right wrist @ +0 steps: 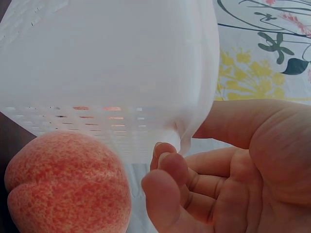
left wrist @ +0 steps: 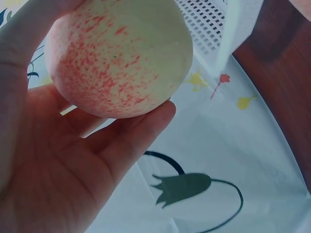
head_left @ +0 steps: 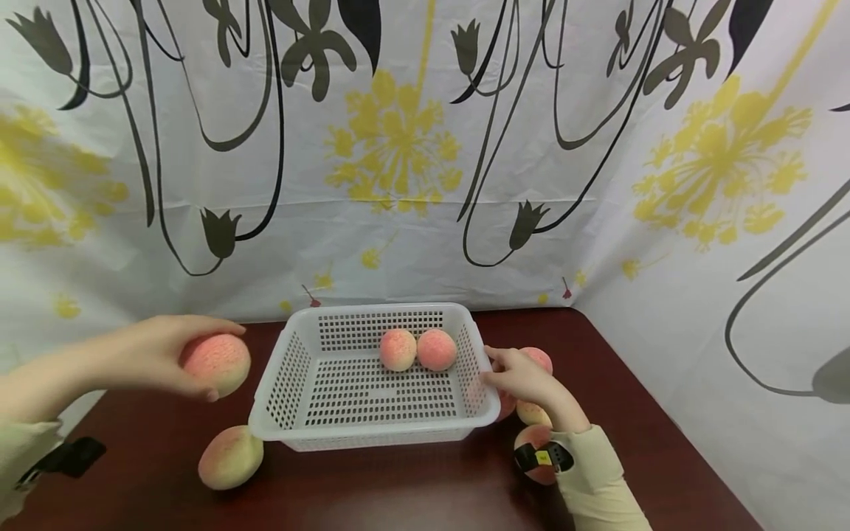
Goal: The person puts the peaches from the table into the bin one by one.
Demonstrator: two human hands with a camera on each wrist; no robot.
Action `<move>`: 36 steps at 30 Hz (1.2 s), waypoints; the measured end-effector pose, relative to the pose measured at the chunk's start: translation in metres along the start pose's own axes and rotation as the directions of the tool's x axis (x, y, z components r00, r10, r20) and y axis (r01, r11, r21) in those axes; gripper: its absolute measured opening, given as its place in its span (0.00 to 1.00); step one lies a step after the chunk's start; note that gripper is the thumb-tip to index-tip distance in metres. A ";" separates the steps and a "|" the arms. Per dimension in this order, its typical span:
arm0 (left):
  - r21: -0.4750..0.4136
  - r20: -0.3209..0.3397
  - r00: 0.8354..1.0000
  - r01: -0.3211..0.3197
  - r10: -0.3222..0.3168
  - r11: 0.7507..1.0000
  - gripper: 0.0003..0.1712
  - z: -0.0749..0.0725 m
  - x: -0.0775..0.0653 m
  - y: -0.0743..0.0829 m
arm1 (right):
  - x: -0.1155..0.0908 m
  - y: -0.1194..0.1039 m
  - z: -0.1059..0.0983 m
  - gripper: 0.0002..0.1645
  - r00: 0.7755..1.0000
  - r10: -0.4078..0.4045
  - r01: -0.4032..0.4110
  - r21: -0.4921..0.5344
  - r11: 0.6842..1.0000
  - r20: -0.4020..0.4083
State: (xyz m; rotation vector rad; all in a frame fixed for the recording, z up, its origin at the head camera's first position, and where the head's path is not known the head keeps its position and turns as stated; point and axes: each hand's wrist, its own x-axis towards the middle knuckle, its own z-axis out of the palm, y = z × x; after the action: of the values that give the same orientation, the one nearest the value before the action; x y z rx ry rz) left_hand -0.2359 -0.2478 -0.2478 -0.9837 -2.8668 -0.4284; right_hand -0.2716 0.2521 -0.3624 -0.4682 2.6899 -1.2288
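Observation:
My left hand grips a pink and cream peach, raised to the left of the white plastic basket. In the left wrist view, the fingers and thumb wrap round the peach. On the basket's right side, my right hand pinches the rim. The right wrist view has the thumb over the rim and the fingers curled under it, with a red peach beside them. Inside the basket, two peaches, one left and one right, sit side by side near the back.
Another peach lies on the dark red table by the basket's front left corner. Several peaches, one of them at the back, lie around my right hand and wrist, partly hidden. A flower-patterned cloth hangs behind the table and along its right side.

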 end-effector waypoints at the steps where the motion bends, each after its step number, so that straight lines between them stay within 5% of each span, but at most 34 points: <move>1: 0.001 0.004 1.000 -0.001 0.001 1.000 0.40 0.000 0.007 0.001 | -0.001 0.000 -0.001 0.38 1.000 0.005 -0.005 -0.004 1.000 -0.003; 8: -0.074 0.062 0.997 -0.039 0.044 0.997 0.32 0.010 0.051 0.002 | 0.000 0.002 0.001 0.37 1.000 -0.001 0.000 -0.040 0.999 -0.027; 18: -0.114 0.096 0.990 -0.091 0.103 0.989 0.37 0.029 0.112 -0.002 | 0.001 0.003 0.000 0.37 0.999 -0.007 0.006 -0.027 1.000 -0.035; 36: -0.174 0.179 0.983 -0.003 0.034 0.985 0.37 0.061 0.150 -0.002 | -0.001 0.007 0.000 0.37 0.999 -0.038 0.037 -0.035 0.999 -0.026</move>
State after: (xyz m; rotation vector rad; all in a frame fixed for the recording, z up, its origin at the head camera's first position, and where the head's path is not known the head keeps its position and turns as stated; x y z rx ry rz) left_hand -0.3547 -0.1429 -0.2823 -1.1317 -3.0201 -0.6270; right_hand -0.2726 0.2565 -0.3679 -0.5126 2.7407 -1.2082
